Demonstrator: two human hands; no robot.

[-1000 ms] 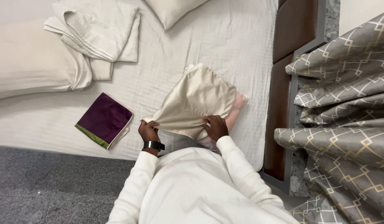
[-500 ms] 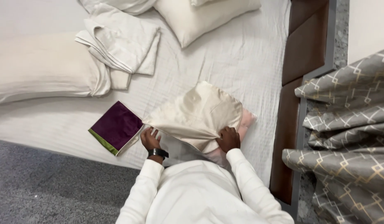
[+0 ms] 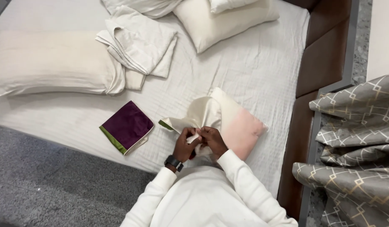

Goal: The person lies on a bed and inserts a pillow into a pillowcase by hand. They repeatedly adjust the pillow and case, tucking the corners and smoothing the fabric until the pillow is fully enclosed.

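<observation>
Our left hand (image 3: pixel 185 145) and right hand (image 3: pixel 212 141) together, both pinching bunched open end of cream pillowcase (image 3: pixel 198 117). Pillowcase half over pink pillow (image 3: pixel 240 128) at near edge of bed (image 3: pixel 261 71). Folded purple cloth (image 3: pixel 127 126) lies left, apart.

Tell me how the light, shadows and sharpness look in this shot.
Head view: soft, even light, no glare on the white sheet; only faint shadows under the purple cloth and the pink pillow; wide-angle lens, so the bed frame leans; left hand and right hand, gripping the cream cover, look sharp, without motion blur.
</observation>
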